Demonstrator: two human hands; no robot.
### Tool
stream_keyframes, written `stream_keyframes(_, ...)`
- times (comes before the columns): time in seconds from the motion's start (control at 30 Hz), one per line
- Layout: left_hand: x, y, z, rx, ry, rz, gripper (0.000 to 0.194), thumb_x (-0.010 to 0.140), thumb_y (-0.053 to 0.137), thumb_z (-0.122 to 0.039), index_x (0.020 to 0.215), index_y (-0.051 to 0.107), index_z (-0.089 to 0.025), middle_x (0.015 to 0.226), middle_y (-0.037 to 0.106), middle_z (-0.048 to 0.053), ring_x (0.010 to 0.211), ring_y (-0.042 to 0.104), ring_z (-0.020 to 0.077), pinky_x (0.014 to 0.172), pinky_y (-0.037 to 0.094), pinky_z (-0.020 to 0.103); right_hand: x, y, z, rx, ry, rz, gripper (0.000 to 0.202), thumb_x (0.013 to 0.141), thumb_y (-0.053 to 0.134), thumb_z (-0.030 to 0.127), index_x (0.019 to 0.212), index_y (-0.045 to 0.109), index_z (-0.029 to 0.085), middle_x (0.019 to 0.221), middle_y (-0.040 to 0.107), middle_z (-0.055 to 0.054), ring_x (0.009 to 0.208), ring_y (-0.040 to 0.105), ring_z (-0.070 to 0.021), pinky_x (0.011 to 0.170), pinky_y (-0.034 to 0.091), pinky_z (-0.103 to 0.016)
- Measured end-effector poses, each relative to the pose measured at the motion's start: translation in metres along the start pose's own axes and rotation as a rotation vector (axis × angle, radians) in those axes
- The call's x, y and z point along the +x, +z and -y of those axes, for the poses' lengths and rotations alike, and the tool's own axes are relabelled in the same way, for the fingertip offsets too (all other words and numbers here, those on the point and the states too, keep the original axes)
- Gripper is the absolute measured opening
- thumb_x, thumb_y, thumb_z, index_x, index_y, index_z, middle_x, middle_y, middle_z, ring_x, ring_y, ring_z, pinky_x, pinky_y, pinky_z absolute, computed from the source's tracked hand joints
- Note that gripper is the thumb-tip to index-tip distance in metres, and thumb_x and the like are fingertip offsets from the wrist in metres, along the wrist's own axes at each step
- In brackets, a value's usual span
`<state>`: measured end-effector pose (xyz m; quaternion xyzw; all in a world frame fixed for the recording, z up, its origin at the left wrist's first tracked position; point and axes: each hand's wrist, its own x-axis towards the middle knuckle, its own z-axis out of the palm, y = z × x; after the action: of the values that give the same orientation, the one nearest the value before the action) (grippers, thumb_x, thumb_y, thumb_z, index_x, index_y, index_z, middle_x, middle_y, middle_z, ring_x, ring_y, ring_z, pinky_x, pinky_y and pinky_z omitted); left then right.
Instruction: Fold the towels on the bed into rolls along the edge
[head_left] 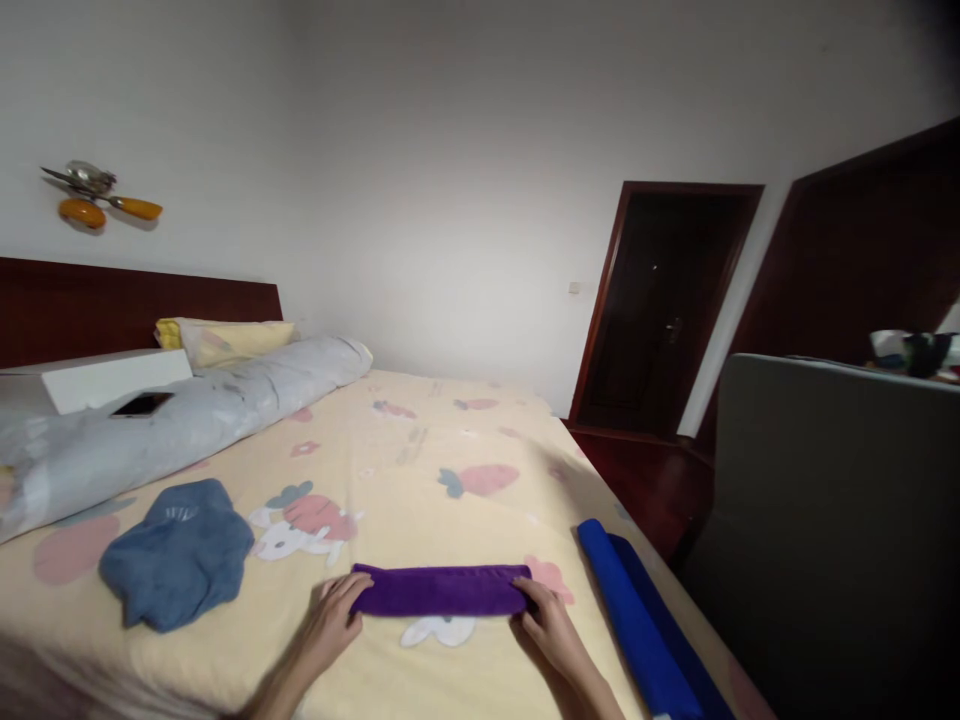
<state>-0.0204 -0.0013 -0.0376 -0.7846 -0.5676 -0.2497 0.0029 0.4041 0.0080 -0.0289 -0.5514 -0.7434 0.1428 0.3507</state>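
So the folded purple cloth [442, 592] is just lying on the near part of the bed [416, 440], left hand [339, 612] gripping its left end, right hand [553, 625] the right, fingers [363, 580] lapped over both ends.

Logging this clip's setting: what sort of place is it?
Most likely a bedroom: there is a wide bed with a printed sheet, a dark wooden headboard against the wall, and a yellow pillow near it.
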Motion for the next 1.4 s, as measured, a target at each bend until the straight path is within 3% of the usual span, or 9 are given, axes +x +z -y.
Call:
stream_keyframes(0.23, 0.023, -0.021, -0.005, -0.210, -0.086, 0.031, 0.042, 0.068, 0.048, -0.011, 0.102, 0.068, -0.026, 0.109, 0.074, 0.001, 0.103, 0.066, 0.0209, 0.093, 0.046, 0.033, 0.018, -0.012, 0.016, 0.309, 0.041, 0.072, 0.038, 0.073, 0.045, 0.021, 0.101, 0.070, 0.017, 0.102, 0.075, -0.007, 0.098, 0.068, -0.0246, 0.089, 0.052, -0.035)
stream_keyframes(0.5, 0.055, -0.014, -0.002, -0.355, -0.401, 0.019, 0.029, 0.078, 0.048, -0.016, 0.103, 0.062, -0.023, 0.101, 0.073, -0.003, 0.099, 0.067, 0.0156, 0.088, 0.049, 0.024, 0.050, 0.018, -0.013, 0.193, 0.163, -0.122, 0.041, 0.080, 0.040, 0.032, 0.111, 0.062, 0.015, 0.106, 0.073, -0.012, 0.098, 0.069, -0.0246, 0.085, 0.054, -0.036)
stream_keyframes(0.6, 0.067, -0.004, -0.003, -0.268, -0.491, 0.013, 0.029, 0.084, 0.047, -0.019, 0.109, 0.060, -0.021, 0.108, 0.072, 0.003, 0.106, 0.065, 0.0170, 0.093, 0.047, 0.028, 0.059, 0.031, -0.015, 0.053, 0.243, -0.166, 0.045, 0.085, 0.035, 0.035, 0.119, 0.058, 0.016, 0.106, 0.073, -0.013, 0.097, 0.069, -0.0258, 0.085, 0.053, -0.040)
stream_keyframes(0.77, 0.074, 0.010, -0.004, -0.109, -0.606, 0.002, 0.041, 0.086, 0.045, -0.021, 0.125, 0.056, -0.020, 0.133, 0.060, 0.013, 0.129, 0.050, 0.0286, 0.104, 0.035, 0.054, 0.064, 0.040, -0.006, -0.215, 0.308, -0.202, 0.041, 0.087, 0.037, 0.029, 0.119, 0.060, 0.017, 0.111, 0.070, -0.019, 0.109, 0.063, -0.0337, 0.095, 0.043, -0.054)
stream_keyframes(0.9, 0.081, 0.023, -0.012, 0.090, -0.365, 0.018, 0.063, 0.078, 0.039, -0.005, 0.138, 0.050, -0.021, 0.147, 0.049, 0.010, 0.138, 0.040, 0.0217, 0.112, 0.029, 0.048, 0.072, 0.044, 0.014, -0.330, 0.246, -0.175, 0.050, 0.086, 0.028, 0.013, 0.128, 0.057, 0.011, 0.135, 0.056, -0.025, 0.127, 0.052, -0.0345, 0.105, 0.032, -0.059)
stream_keyframes(1.03, 0.095, 0.039, -0.050, 0.023, -0.018, 0.207, 0.073, 0.074, 0.041, -0.007, 0.145, 0.043, -0.022, 0.153, 0.042, 0.004, 0.143, 0.032, 0.0168, 0.118, 0.024, 0.040, 0.080, 0.069, 0.054, -0.311, -0.008, 0.018, 0.057, 0.086, 0.033, 0.013, 0.140, 0.048, 0.023, 0.148, 0.047, -0.009, 0.139, 0.040, -0.0216, 0.113, 0.029, -0.044)
stream_keyframes(1.2, 0.101, 0.050, -0.093, 0.035, 0.031, 0.358, 0.077, 0.077, 0.043, -0.018, 0.152, 0.026, -0.016, 0.160, 0.024, 0.006, 0.148, 0.018, 0.0202, 0.121, 0.016, 0.044, 0.077, 0.096, 0.088, -0.280, -0.184, 0.231, 0.067, 0.083, 0.043, 0.021, 0.149, 0.034, 0.019, 0.155, 0.034, -0.009, 0.144, 0.031, -0.0237, 0.116, 0.026, -0.047)
stream_keyframes(1.27, 0.096, 0.049, -0.086, 0.058, 0.054, 0.326, 0.072, 0.083, 0.042, -0.022, 0.153, 0.024, -0.019, 0.160, 0.021, 0.005, 0.148, 0.018, 0.0206, 0.120, 0.017, 0.045, 0.074, 0.091, 0.084, -0.287, -0.185, 0.226, 0.064, 0.086, 0.042, 0.027, 0.149, 0.033, 0.020, 0.155, 0.032, -0.008, 0.144, 0.030, -0.0240, 0.117, 0.024, -0.048)
stream_keyframes(1.4, 0.079, 0.042, -0.045, 0.110, 0.102, 0.215, 0.062, 0.093, 0.038, -0.036, 0.153, 0.023, -0.029, 0.160, 0.023, 0.002, 0.147, 0.021, 0.0220, 0.119, 0.019, 0.046, 0.066, 0.064, 0.055, -0.325, -0.158, 0.227, 0.062, 0.091, 0.039, 0.036, 0.150, 0.030, 0.022, 0.156, 0.030, -0.006, 0.145, 0.027, -0.0238, 0.118, 0.023, -0.049)
